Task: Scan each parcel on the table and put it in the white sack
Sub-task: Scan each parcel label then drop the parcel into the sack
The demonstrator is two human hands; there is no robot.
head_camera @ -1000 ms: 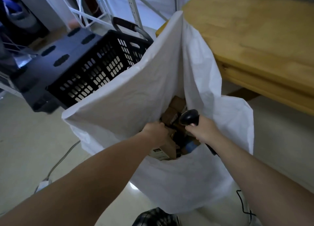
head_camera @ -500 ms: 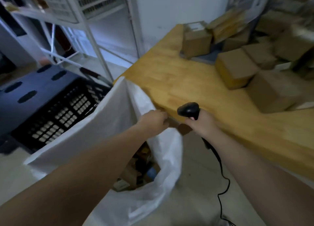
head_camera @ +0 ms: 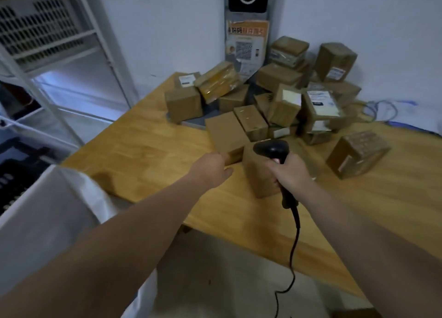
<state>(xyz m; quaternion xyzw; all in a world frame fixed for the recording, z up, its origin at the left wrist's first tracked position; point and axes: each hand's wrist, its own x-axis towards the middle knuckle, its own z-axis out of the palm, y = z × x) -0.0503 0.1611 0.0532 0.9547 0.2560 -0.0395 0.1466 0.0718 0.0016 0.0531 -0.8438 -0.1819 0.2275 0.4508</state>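
Wooden table (head_camera: 148, 147), white wall (head_camera: 167, 30) | right grip (head_camera: 290, 174) clasps scanner (head_camera: 271, 149) | left grip (head_camera: 210, 169) unclear

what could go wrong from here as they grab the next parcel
1. The left hand reaches for the flat box, which sits against other parcels; pulling it one-handed may drag them along.
2. The right hand grips the scanner right beside the near box, close to the table edge; a bump could knock it off.
3. The cable hangs over that edge and might snag.
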